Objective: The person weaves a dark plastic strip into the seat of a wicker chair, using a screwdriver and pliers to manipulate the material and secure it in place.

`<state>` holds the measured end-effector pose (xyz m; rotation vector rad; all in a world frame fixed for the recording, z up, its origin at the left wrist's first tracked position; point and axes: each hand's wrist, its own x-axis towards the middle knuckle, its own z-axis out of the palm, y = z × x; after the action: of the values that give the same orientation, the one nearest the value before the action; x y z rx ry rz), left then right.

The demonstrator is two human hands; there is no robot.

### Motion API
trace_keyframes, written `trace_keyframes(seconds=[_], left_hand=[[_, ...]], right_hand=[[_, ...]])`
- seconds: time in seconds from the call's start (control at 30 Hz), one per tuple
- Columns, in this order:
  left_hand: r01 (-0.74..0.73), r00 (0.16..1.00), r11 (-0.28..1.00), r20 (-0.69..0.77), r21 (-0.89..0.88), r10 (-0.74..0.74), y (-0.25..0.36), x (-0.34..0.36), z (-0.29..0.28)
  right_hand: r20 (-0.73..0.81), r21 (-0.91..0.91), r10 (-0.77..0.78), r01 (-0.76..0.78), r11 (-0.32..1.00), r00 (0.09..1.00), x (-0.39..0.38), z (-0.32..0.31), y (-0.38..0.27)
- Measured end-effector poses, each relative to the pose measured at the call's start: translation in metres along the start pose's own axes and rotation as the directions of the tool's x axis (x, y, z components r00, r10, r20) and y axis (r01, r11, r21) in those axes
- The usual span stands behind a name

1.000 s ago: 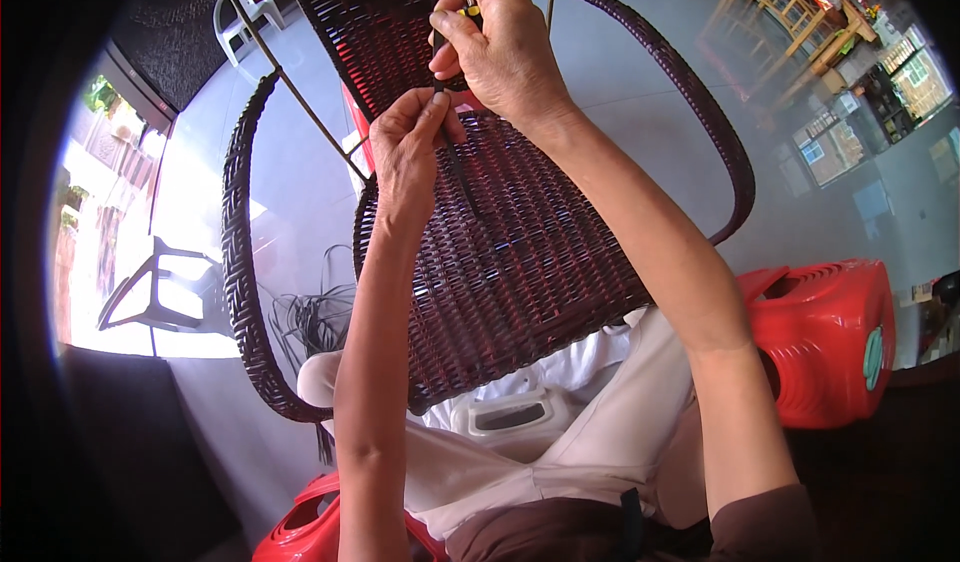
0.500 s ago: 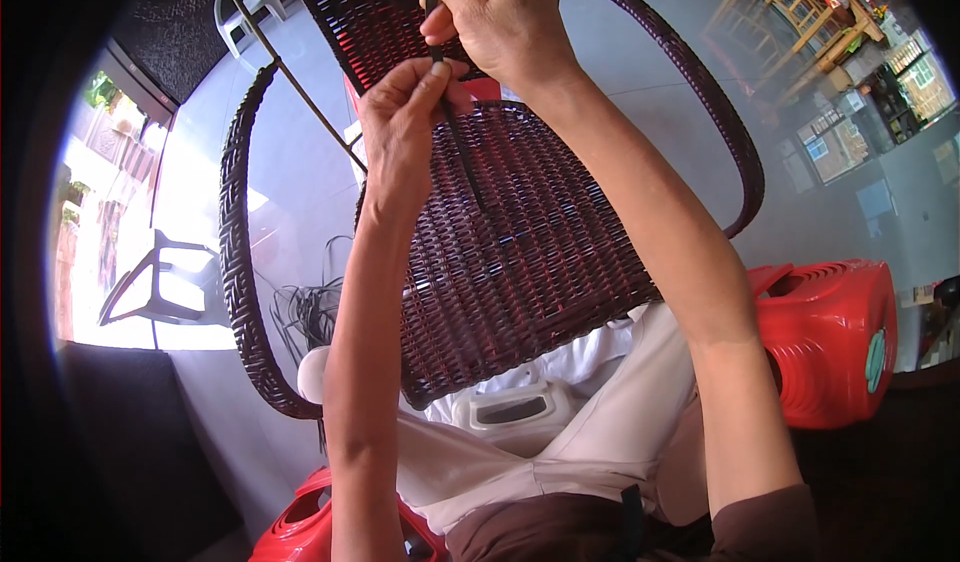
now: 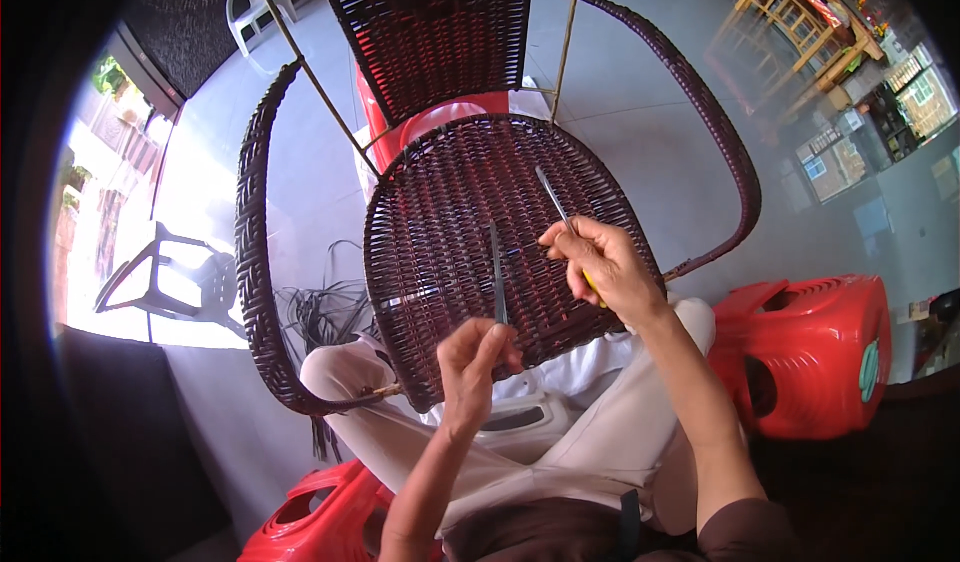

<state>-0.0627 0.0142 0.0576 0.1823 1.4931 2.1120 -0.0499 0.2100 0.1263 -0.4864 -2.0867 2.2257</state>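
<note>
A dark brown woven chair (image 3: 440,22) fills the centre, its seat facing me and long woven armrests curving out on both sides. Over the right part of the seat, my right hand (image 3: 595,262) grips a screwdriver (image 3: 550,188) with a yellow handle, its metal shaft angled up and away. Lower down, near the seat's front, my left hand (image 3: 478,357) is closed, thumb against fingers, on a flat dark strip (image 3: 497,267) that extends upward over the weave. The ends of that strip inside my fingers are hidden.
Red plastic stools (image 3: 810,352) lie at lower right and lower left. Loose dark strips (image 3: 320,317) are heaped left of the seat. A white chair (image 3: 250,17) is at back left, wooden furniture (image 3: 805,27) at back right. My crossed legs (image 3: 610,432) are below the seat.
Both my hands have moved down from the backrest to the seat, the right one also rightward with the screwdriver. They are farther apart. The woven seat and backrest now show more fully.
</note>
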Motion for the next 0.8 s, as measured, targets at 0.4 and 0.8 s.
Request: trace_keyframes(seconds=[0.4, 0.8], left_hand=[[0.039, 0.972, 0.992, -0.226, -0.123, -0.066, -0.055, -0.005, -0.032], [-0.022, 0.9, 0.894, -0.398, -0.447, -0.176, -0.06, -0.034, -0.04]], right_hand=[[-0.295, -0.605, -0.307, 0.072, 0.793, 0.905, 0.006, -0.035, 0.079], [-0.694, -0.354, -0.367, 0.15, 0.923, 0.62, -0.081, -0.09, 0.072]])
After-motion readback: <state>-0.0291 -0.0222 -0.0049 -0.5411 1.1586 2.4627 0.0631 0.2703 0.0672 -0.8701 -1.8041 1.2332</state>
